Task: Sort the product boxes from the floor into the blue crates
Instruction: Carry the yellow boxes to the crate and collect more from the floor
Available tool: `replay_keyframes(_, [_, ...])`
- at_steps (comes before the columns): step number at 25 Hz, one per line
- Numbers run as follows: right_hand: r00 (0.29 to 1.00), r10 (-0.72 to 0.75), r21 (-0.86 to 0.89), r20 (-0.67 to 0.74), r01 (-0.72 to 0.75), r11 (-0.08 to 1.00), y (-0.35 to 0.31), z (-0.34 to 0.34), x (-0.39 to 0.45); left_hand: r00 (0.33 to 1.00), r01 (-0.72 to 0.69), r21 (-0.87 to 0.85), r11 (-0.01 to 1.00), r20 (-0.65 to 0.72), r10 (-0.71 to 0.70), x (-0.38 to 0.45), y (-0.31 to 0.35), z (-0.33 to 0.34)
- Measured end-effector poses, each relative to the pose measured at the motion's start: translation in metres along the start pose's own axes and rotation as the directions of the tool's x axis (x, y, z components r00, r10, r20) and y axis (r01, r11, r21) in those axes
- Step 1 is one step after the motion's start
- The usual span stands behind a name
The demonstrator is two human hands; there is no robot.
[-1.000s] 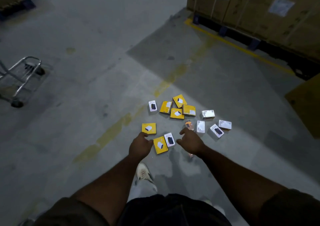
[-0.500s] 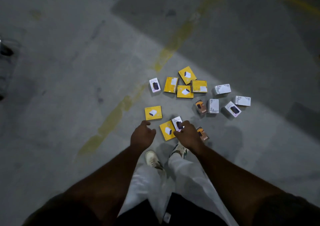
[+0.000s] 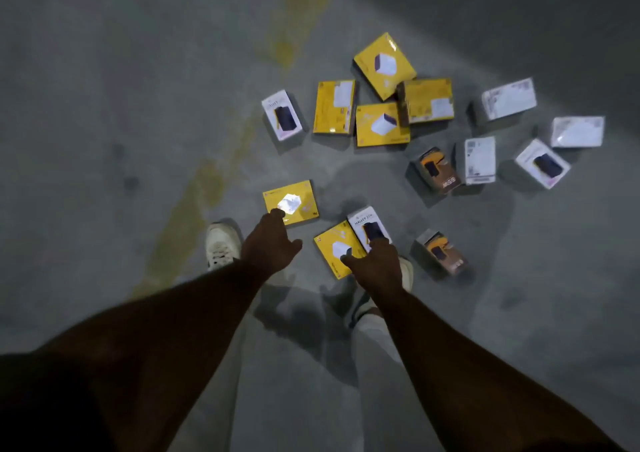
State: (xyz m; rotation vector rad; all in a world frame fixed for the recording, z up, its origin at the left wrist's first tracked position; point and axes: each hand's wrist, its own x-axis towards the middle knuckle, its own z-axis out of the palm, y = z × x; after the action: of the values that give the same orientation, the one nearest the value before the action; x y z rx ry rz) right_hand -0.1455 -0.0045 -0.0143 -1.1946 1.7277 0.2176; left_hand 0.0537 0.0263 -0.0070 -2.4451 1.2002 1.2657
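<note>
1. Yellow box (image 3: 291, 202), near left of the scatter, flat on the concrete floor (image 3: 104, 140). My left hand (image 3: 270, 244) reaches over its near edge, a fingertip touching it, fingers loosely bent, grasping nothing.
2. Second yellow box (image 3: 334, 249), just right of the first. My right hand (image 3: 377, 264) lies over its near right corner; thumb on the box.
3. White box (image 3: 367, 228), leaning on item 2. My right fingers touch its near end; I cannot tell whether they grasp it.
4. Orange-and-black box (image 3: 440, 252), near right, apart from my hand.
5. Cluster of four yellow boxes (image 3: 381, 122), far centre, edges overlapping; one white box with dark print (image 3: 282, 114) at its left.
6. Right group: another orange-and-black carton (image 3: 436, 171) and four white cartons (image 3: 479, 161).
7. Worn yellow floor line (image 3: 194, 216), left; my white shoe (image 3: 221, 244) beside it.
</note>
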Motion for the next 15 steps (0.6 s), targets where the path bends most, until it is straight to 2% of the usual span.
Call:
replay_keyframes(3, [0.987,0.159,-0.1,-0.005,-0.158,0.982,0.04,0.068,0.063,0.992,-0.078,0.187,0.979,0.116,0.057,0.083,-0.034,0.05])
replay_keyframes(5, [0.974,0.227,-0.178,0.0,-0.224,0.958,0.058,0.104,0.089,0.989,-0.122,0.3,0.946,0.115,0.091,0.123,-0.051,0.076])
replay_keyframes(8, [0.971,0.194,-0.182,-0.137,-0.217,0.959,0.074,0.15,0.103,0.983,-0.185,0.47,0.863,0.088,0.163,0.16,-0.07,0.103])
replay_keyframes(12, [0.915,0.139,-0.198,-0.378,-0.226,0.954,0.082,0.191,0.106,0.962,-0.177,0.6,0.78,-0.061,0.265,0.18,-0.082,0.123])
replay_keyframes(13, [0.907,0.097,-0.24,-0.411,-0.21,0.948,0.082,0.19,0.107,0.953,-0.182,0.606,0.774,-0.084,0.29,0.183,-0.082,0.124])
replay_keyframes(15, [0.932,0.109,-0.328,-0.347,-0.229,0.916,0.079,0.18,0.114,0.948,-0.206,0.594,0.777,-0.076,0.31,0.194,-0.083,0.122])
